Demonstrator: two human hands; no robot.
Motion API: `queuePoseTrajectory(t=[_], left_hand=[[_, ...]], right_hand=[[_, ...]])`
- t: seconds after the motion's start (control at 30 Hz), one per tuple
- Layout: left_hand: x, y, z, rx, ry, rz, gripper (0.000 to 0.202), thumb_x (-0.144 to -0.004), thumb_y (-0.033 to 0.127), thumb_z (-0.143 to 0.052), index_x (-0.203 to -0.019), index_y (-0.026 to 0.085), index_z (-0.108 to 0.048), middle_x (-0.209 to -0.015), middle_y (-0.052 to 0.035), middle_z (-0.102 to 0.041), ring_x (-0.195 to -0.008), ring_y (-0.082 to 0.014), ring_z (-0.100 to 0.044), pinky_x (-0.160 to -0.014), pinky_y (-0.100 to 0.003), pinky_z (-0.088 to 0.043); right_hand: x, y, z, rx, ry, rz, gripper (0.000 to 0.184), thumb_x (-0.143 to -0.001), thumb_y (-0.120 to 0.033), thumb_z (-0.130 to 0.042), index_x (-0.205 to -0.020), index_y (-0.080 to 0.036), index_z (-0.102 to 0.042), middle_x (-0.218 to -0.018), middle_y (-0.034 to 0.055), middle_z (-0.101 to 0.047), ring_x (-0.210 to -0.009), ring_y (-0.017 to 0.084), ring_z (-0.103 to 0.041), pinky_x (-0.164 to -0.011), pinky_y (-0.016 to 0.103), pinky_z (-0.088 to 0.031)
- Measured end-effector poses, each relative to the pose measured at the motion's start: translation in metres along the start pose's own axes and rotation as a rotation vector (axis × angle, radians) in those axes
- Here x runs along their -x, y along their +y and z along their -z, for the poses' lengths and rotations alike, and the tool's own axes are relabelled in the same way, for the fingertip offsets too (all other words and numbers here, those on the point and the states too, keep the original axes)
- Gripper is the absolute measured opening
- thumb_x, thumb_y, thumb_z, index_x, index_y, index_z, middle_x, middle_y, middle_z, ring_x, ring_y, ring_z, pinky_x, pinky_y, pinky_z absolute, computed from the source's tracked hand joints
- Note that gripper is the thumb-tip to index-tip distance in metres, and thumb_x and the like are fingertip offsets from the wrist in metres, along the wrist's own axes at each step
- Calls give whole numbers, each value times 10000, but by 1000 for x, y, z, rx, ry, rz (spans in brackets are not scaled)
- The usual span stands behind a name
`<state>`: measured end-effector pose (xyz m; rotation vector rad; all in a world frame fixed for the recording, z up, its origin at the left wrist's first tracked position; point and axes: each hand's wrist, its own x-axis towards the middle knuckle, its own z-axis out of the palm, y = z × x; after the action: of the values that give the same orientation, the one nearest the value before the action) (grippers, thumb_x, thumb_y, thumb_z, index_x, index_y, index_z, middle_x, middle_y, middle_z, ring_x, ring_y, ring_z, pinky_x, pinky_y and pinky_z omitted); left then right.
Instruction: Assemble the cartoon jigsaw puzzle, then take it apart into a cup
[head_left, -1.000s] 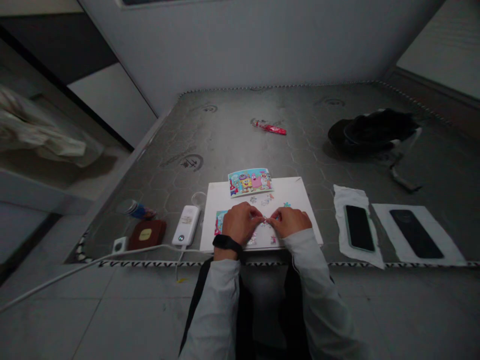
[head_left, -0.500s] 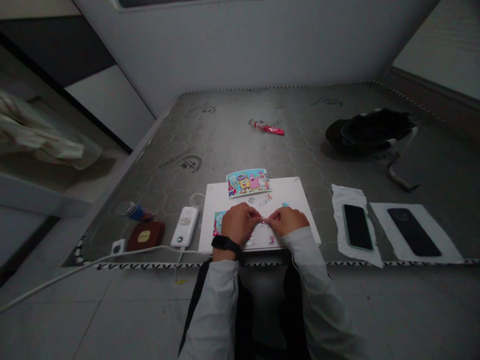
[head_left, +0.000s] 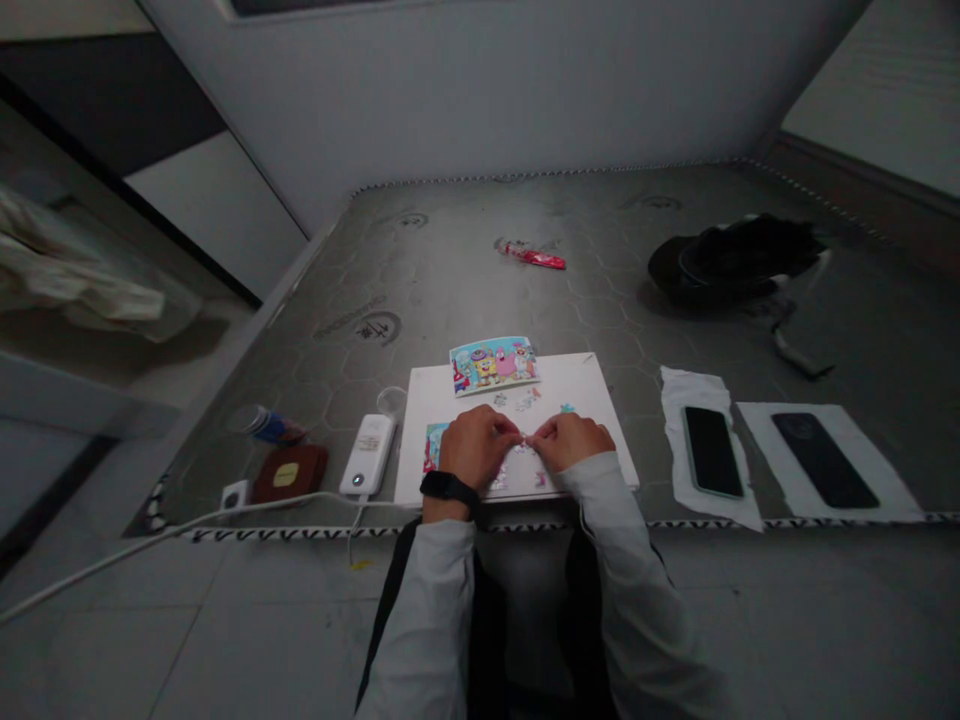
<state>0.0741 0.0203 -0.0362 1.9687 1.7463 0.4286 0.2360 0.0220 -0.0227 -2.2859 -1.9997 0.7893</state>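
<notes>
My left hand (head_left: 474,445), with a dark watch on its wrist, and my right hand (head_left: 574,441) meet fingertip to fingertip above a white board (head_left: 577,378). Both pinch a tiny puzzle piece (head_left: 523,440), mostly covered by the fingers. A joined puzzle section (head_left: 433,446) shows partly beside my left hand, which hides the rest. Loose pinkish pieces (head_left: 540,481) lie below the hands, and several greyish pieces (head_left: 528,401) lie above them. One teal piece (head_left: 568,408) is just beyond my right hand. A colourful cartoon picture card (head_left: 495,367) rests across the board's far edge.
Left of the board are a white power bank (head_left: 369,455) with a cable, a brown case (head_left: 290,473) and a blue container (head_left: 276,426). To the right, two phones, one green-edged (head_left: 713,452) and one dark (head_left: 823,460), lie on white sheets. Farther back are a red package (head_left: 536,257) and a black cap (head_left: 731,262).
The view has shifted very slightly. Both hands stay pinched together in the same place over the board, and nothing else has visibly moved.
</notes>
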Motion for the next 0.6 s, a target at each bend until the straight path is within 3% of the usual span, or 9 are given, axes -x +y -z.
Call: queuePoseTrajectory(t=[0.6], left_hand=[[0,3,3,-12,-27,16,106,-830,350,-744,-846,262,-801,-960,-30,-739,-877,-193,-665,-795,-301,-490]], right_hand=[[-1,3,-3,-37,6,15,181,-821,-435,-696,-834,-277,-784,-912,36,-773,-930,235,-693,-782,323,-428]])
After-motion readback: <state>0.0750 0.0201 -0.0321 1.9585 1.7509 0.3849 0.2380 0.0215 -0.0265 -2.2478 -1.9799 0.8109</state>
